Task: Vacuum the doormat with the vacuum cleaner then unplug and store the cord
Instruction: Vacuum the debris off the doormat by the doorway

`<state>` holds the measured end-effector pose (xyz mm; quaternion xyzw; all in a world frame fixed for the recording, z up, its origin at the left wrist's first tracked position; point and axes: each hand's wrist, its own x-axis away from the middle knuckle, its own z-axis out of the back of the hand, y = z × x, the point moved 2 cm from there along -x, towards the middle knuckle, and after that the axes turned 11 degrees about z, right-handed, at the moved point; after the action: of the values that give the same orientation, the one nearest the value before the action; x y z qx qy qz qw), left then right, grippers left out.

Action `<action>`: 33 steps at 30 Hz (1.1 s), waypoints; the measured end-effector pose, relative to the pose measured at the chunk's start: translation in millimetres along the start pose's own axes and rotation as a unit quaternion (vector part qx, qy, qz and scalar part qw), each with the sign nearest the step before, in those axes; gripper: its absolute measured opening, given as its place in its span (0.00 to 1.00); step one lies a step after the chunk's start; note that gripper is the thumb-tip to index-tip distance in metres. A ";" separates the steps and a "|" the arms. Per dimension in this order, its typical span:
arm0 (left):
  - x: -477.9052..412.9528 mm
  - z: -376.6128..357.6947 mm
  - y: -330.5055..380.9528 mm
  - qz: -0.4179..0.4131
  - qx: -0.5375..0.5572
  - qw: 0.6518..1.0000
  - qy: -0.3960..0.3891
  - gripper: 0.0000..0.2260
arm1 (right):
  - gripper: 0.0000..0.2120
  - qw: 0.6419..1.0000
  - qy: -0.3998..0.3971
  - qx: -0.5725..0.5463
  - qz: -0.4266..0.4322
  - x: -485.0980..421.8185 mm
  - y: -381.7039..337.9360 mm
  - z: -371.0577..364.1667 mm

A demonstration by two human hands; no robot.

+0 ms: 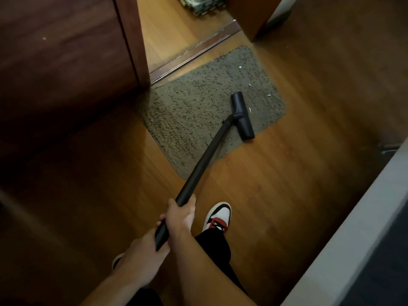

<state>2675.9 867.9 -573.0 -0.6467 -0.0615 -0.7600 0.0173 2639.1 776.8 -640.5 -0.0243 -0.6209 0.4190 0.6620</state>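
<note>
Well beyond the right hand point(180, 214), the vacuum cleaner point(206, 158) touches the doormat point(194, 102).

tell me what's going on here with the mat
A person is vacuuming the doormat by a doorway. The right hand grips the black wand further along, and the left hand grips its near end. The floor head sits on the mat's right side. A few white scraps lie on the mat beside it, so the vacuuming is not done. No cord is in view.
</note>
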 end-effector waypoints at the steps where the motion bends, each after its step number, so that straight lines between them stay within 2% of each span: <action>1: -0.7 -3.4 10.5 0.000 0.003 1.000 0.002 0.22 | 0.27 1.000 0.002 0.003 0.004 -8.1 -4.7 5.6; 6: -4.8 -18.3 67.5 -0.011 -0.002 1.000 0.029 0.10 | 0.22 1.000 0.003 0.009 0.014 -48.2 -36.6 38.9; 10: -11.4 -34.1 107.8 -0.023 0.003 0.998 0.050 0.11 | 0.19 1.000 0.001 0.017 0.022 -76.5 -61.0 66.4; 20: -33.1 -50.4 193.7 -0.033 0.022 0.999 0.012 0.11 | 0.16 0.999 0.004 0.006 0.036 -139.7 -110.4 115.0; 26: -33.5 -56.5 213.3 -0.039 0.034 0.999 0.010 0.12 | 0.15 0.999 0.001 0.007 0.043 -154.6 -120.1 127.5; 33: -26.1 -54.0 192.4 -0.051 0.056 0.997 -0.001 0.09 | 0.16 0.999 0.006 0.006 0.031 -131.6 -115.9 121.5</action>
<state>2647.6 669.4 -593.5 -0.6417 -0.1370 -0.7545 0.0152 2613.6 565.5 -654.3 -0.0418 -0.6134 0.4427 0.6527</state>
